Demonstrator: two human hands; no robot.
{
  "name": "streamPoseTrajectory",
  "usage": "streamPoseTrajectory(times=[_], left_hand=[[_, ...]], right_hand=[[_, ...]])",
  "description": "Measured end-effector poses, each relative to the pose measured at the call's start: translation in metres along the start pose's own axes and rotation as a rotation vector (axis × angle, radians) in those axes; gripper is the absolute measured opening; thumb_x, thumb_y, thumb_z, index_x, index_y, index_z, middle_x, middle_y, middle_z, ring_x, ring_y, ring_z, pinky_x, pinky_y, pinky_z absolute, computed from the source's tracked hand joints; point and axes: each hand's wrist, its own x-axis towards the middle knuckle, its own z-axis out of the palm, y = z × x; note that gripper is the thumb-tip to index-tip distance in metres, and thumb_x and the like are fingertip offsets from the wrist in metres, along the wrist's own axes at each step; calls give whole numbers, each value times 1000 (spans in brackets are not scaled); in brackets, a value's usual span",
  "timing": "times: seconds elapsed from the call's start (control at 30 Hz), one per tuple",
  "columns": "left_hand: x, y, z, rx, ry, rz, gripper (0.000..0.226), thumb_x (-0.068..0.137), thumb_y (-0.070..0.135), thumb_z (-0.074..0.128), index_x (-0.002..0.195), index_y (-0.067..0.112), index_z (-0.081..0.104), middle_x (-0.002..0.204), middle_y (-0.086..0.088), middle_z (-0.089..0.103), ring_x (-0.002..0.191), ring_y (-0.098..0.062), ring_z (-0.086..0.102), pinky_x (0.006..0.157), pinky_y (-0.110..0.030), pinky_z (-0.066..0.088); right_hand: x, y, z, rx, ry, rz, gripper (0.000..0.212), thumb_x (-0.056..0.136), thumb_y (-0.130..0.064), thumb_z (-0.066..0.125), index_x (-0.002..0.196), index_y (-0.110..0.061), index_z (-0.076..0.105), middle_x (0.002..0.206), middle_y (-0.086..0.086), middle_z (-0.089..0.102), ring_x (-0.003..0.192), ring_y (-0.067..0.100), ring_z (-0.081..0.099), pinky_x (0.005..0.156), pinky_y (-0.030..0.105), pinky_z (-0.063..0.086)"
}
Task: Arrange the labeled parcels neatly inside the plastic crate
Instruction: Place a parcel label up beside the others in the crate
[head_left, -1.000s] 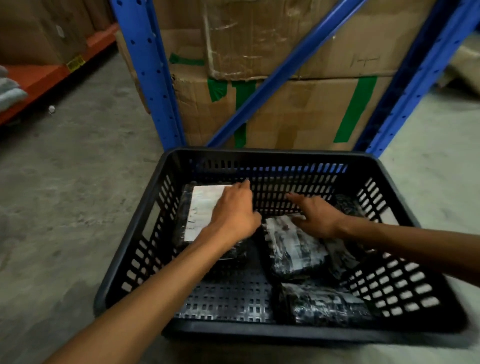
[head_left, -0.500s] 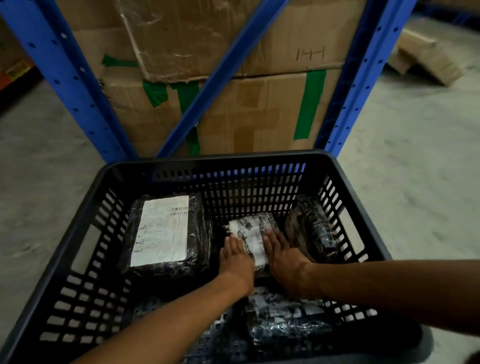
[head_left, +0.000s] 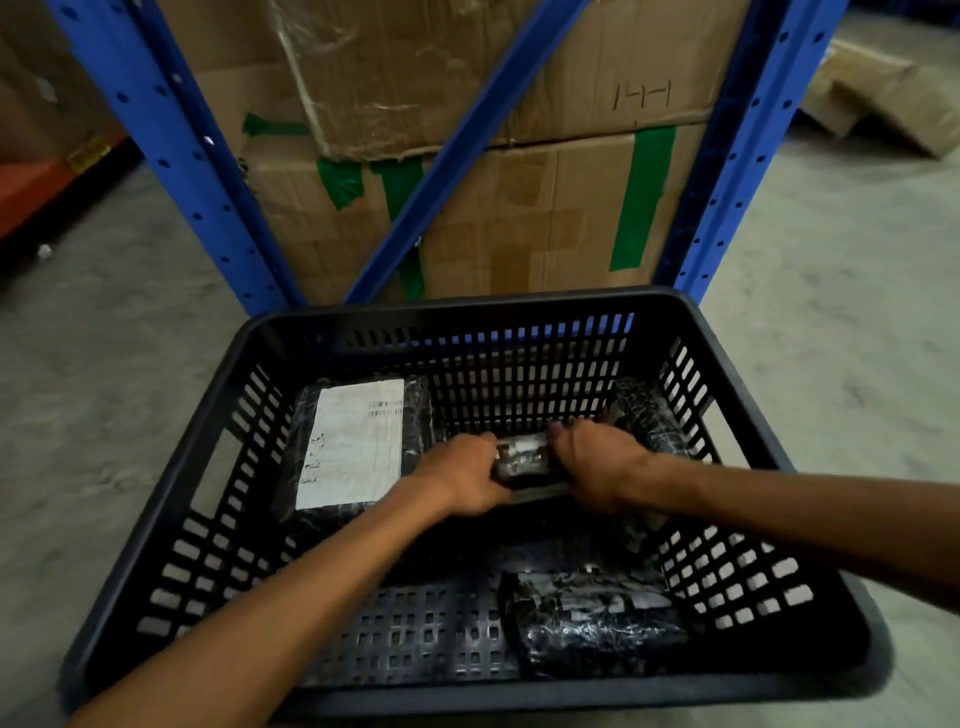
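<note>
A black slotted plastic crate sits on the concrete floor. Inside at the left lies a black-wrapped parcel with a large white label. A small black parcel in the middle is gripped at both ends, by my left hand and my right hand, and it looks raised off the crate floor. Another black parcel leans against the right wall. A further black parcel lies at the near right corner.
Blue steel rack uprights and a diagonal brace stand just behind the crate, with stacked cardboard boxes taped in green. Flattened cardboard lies on the floor at the far right. An orange shelf is at the left.
My left hand left the labeled parcel and joined the right on the small middle parcel. Both hands went from pressing flat on it to gripping its ends.
</note>
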Motion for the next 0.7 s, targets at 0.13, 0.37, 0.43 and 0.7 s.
streamPoseTrajectory(times=[0.13, 0.37, 0.43, 0.7], left_hand=[[-27, -14, -50, -461, 65, -53, 26, 58, 36, 74, 77, 22, 65, 80, 6, 69, 74, -11, 64, 57, -25, 45], [-53, -19, -73, -1305, 60, -172, 41, 67, 56, 75, 91, 22, 81, 88, 3, 81, 81, -18, 76, 72, -31, 57], [-52, -12, -66, -1428, -32, -252, 32, 82, 47, 69, 87, 17, 80, 85, -3, 82, 72, -19, 79, 57, -28, 61], [-29, 5, -23, -1032, 27, -357, 63, 73, 8, 84, 124, 8, 48, 118, -8, 63, 107, -25, 63, 82, -36, 58]], right_hand=[[-22, 13, -79, 467, -143, 31, 59, 79, -25, 78, 131, -28, 52, 120, 1, 64, 108, 21, 62, 96, 36, 52], [-32, 22, -86, 1520, -126, 334, 52, 71, -50, 78, 106, -13, 73, 103, 11, 78, 101, 32, 72, 84, 44, 57], [-30, 16, -72, 1540, -145, 362, 42, 74, -50, 76, 95, -13, 75, 89, 7, 80, 85, 29, 74, 73, 39, 57], [-15, 17, -19, 1316, -59, 470, 56, 79, -16, 81, 128, 0, 57, 107, 14, 72, 94, 33, 71, 77, 44, 63]])
